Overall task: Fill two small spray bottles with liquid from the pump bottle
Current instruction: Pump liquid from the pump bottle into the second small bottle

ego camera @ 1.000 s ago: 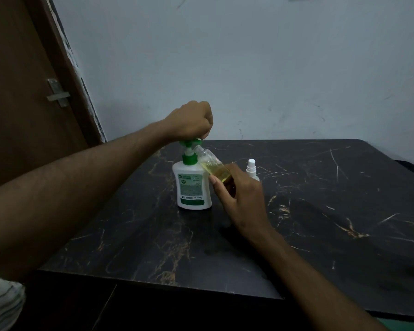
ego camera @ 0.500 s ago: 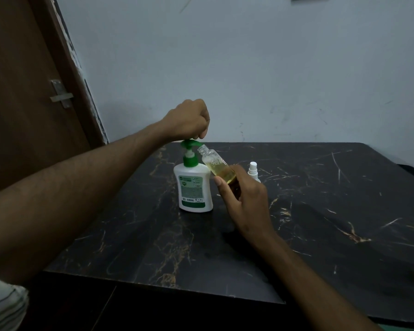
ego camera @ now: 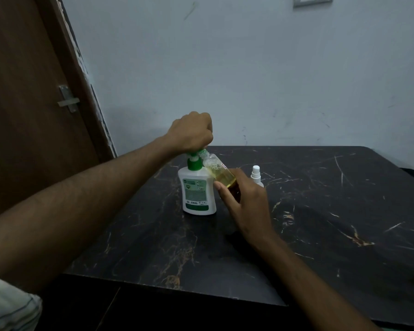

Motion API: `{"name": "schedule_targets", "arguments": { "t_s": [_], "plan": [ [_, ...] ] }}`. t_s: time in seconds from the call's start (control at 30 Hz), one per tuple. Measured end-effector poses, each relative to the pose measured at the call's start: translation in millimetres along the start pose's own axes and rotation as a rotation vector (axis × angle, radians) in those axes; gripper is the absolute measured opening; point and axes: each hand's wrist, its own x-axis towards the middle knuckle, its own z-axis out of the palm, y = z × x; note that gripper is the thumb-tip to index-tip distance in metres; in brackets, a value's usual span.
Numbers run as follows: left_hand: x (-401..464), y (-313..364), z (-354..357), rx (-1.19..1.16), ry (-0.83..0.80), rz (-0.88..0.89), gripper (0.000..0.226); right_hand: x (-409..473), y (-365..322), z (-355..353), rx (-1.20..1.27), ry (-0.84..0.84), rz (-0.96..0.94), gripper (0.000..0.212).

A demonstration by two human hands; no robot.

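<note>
L hand (ego camera: 191,134) clenched on pump bottle (ego camera: 197,189) head, re-pressed since 0.5 s ago. R hand (ego camera: 244,201) grasps tilted spray bottle (ego camera: 219,173) at spout; fill rising.

White pump bottle (ego camera: 197,192) with green pump, yellow liquid (ego camera: 221,176), black gold-veined table (ego camera: 332,211), brown door (ego camera: 29,91).

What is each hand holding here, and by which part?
Right hand: small clear spray bottle, tilted, by its lower body. Left hand: fist on the white pump bottle's green pump head.
</note>
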Motion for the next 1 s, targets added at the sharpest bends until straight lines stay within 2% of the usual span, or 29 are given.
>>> {"name": "schedule_targets", "arguments": {
  "t_s": [0.23,0.63,1.0],
  "plan": [
    [7,1,-11,0.022,-0.048,-0.030,0.010,3,-1,0,0.003,0.001,-0.001,0.041],
    [7,-9,8,-0.159,-0.046,-0.097,0.019,3,0,1,0.014,0.009,0.009,0.027],
    [7,-7,11,-0.094,-0.038,-0.057,0.008,2,0,2,-0.006,0.005,-0.001,0.028]
  ]
}}
